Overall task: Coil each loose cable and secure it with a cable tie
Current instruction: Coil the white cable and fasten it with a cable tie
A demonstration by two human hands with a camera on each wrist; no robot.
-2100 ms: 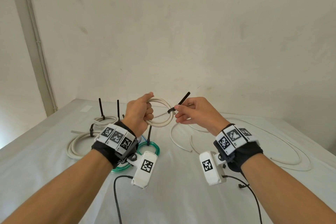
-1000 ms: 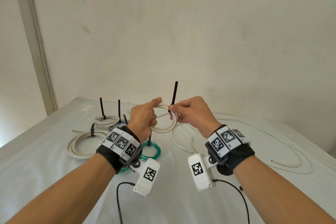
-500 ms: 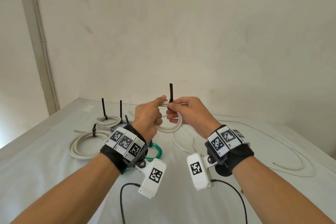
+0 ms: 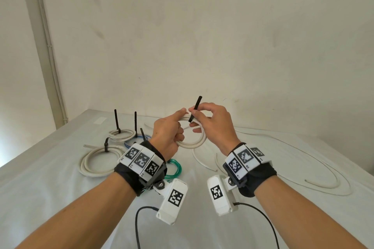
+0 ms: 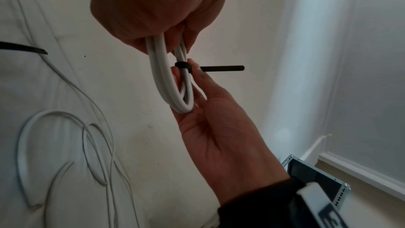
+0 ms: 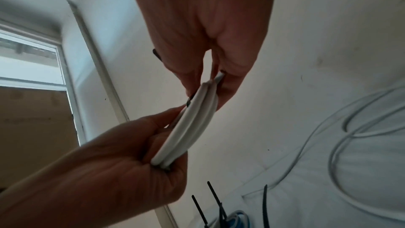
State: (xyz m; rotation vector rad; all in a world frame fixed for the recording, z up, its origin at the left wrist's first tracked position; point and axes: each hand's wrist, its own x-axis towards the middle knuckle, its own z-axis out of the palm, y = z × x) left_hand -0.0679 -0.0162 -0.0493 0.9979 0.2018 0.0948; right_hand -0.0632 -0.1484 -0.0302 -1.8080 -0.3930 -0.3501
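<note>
Our forearms are bare up to the wrists. Each wrist wears a black fabric wrap (image 4: 129, 178) topped by a white band (image 4: 141, 160) of three square black-and-white coded markers. The right wrist's band (image 4: 243, 157) is the same. Under each wrist hangs a white, rounded box camera, the left one (image 4: 173, 200) and the right one (image 4: 220, 194), each bearing one coded marker and fixed by a bracket with a metal screw. A thin black cable (image 4: 139, 220) trails from each box.
</note>
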